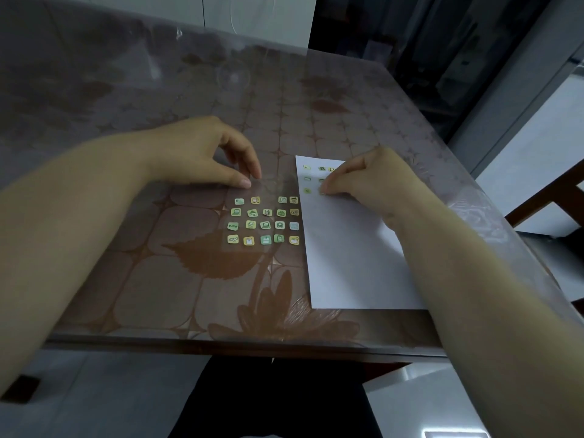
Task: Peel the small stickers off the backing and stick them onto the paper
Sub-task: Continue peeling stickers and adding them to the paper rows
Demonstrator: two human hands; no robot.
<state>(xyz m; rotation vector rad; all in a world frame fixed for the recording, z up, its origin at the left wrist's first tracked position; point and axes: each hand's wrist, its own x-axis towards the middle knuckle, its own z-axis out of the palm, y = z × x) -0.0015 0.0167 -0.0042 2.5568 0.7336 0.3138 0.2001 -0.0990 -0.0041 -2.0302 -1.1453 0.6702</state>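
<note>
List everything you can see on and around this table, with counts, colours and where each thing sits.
Small green and yellow stickers: nineteen, in four rows on the backing, table centre.
Clear plastic backing sheet: one, transparent, under those stickers.
White sheet of paper: one, right of the backing.
Stuck stickers: at least six, green-yellow, the paper's far left corner; the hand may hide more.
Brown leaf-patterned table: one, glossy clear cover.
Dark wooden chair: one, far right, partly seen.
Left hand: fingertips resting on the backing's far edge.
Right hand: curled, fingertips on the paper; pinch unclear.
</note>
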